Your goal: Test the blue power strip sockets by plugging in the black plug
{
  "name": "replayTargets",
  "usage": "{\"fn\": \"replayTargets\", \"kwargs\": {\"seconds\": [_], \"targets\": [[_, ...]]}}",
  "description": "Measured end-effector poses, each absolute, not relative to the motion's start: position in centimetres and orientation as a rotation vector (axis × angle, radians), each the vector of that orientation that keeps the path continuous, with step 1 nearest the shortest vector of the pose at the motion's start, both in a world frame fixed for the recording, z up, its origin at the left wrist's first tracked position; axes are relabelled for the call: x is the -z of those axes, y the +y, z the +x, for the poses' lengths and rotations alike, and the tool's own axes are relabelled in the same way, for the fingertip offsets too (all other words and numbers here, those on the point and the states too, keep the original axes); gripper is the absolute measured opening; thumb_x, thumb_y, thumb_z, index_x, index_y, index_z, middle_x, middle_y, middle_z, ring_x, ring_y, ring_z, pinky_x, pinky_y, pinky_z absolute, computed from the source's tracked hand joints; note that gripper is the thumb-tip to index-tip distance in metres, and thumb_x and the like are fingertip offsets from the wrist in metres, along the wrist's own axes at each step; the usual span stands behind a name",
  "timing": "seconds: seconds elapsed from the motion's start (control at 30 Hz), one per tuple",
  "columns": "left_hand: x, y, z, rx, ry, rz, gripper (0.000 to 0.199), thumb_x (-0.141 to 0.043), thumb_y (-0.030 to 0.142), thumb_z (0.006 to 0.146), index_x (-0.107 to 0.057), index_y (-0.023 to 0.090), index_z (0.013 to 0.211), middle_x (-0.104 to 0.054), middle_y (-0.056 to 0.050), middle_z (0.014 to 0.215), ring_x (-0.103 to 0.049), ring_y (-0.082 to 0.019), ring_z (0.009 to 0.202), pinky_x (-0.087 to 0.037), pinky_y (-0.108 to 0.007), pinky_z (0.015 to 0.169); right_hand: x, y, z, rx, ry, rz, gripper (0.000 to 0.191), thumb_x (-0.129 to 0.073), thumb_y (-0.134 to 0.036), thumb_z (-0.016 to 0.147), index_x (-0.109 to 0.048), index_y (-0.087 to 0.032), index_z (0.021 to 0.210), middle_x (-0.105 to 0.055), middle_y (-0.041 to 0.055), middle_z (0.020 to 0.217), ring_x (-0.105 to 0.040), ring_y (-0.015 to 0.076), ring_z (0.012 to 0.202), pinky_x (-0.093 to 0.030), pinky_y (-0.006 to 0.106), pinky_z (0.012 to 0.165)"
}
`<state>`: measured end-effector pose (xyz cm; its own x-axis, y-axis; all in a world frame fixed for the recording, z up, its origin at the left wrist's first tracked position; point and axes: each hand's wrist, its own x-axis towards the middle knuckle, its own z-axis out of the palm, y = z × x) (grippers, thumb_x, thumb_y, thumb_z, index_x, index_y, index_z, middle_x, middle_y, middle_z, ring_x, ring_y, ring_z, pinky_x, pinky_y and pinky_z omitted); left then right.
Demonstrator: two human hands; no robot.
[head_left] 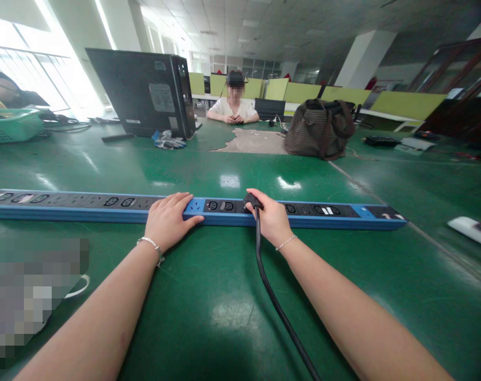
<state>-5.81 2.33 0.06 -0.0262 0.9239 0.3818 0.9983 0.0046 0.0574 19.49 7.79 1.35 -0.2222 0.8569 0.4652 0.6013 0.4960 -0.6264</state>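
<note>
The left hand (168, 221) lies loosely open on the blue strip (224, 219); the right hand (275, 218) pinches a plug (253, 200) there, maybe in already.

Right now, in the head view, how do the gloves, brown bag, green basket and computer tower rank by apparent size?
Largest to smallest:
Computer tower
Brown bag
Green basket, cut off by the frame
Gloves

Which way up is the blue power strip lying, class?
Face up: the blue power strip shows a row of sockets along its top.
</note>
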Motion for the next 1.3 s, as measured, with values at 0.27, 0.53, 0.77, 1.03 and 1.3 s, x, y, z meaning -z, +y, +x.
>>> {"fn": "replayTargets", "kwargs": {"seconds": [0.27, 0.53, 0.77, 1.03, 1.3], "targets": [[-0.2, 2.3, -5.7, 0.445, -2.034, -2.005, 0.064, -0.043, 0.061, 0.083, -0.05, 0.021, 0.132, -0.053, -0.008, 0.138, -0.045, -0.025, 0.128, -0.032, -0.041, 0.105, -2.0, 7.2, 18.9, -0.228, -2.08, -1.231, 0.033, -0.056, -0.021, 0.087, -0.065, -0.023, 0.119, -0.072, 0.005, 0.099, -0.064, 0.0214, 0.089, -0.049, 0.033, 0.081], [-0.1, 2.3, -5.7, 0.444, -2.051, -2.0, 0.064, -0.045, 0.06, 0.082, -0.05, 0.021, 0.132, -0.053, -0.008, 0.138, -0.046, -0.026, 0.127, -0.032, -0.04, 0.105, -1.8, 6.9, 18.7, 0.024, -2.257, -1.107, 0.034, -0.046, -0.018, 0.09, -0.062, -0.017, 0.12, -0.068, 0.0063, 0.114, -0.061, 0.0216, 0.097, -0.045, 0.033, 0.089], [-0.3, 2.2, -5.5, 0.454, -2.054, -2.003, 0.063, -0.046, 0.059, 0.082, -0.051, 0.02, 0.131, -0.054, -0.008, 0.137, -0.046, -0.026, 0.127, -0.032, -0.041, 0.105, -1.6, 6.6, 18.7, 0.099, -2.302, -1.133, 0.034, -0.046, -0.025, 0.092, -0.06, -0.016, 0.122, -0.067, 0.0082, 0.117, -0.06, 0.0216, 0.105, -0.043, 0.033, 0.089], [-0.2, 2.2, -5.5, 0.45, -2.048, -1.991, 0.062, -0.045, 0.059, 0.083, -0.05, 0.02, 0.132, -0.053, -0.008, 0.138, -0.046, -0.025, 0.127, -0.032, -0.041, 0.105, -1.2, 6.3, 18.6, 0.142, -2.288, -1.143, 0.036, -0.044, -0.027, 0.093, -0.058, -0.017, 0.123, -0.066, 0.0085, 0.119, -0.058, 0.0213, 0.112, -0.04, 0.034, 0.09], [-0.2, 2.2, -5.6, 0.429, -2.054, -1.988, 0.063, -0.044, 0.059, 0.083, -0.05, 0.021, 0.132, -0.053, -0.009, 0.138, -0.046, -0.026, 0.127, -0.033, -0.041, 0.105, -0.8, 6.6, 18.3, 0.079, -2.247, -1.132, 0.036, -0.042, -0.027, 0.093, -0.058, -0.017, 0.123, -0.066, 0.0089, 0.118, -0.063, 0.0194, 0.1, -0.043, 0.032, 0.085]]}}
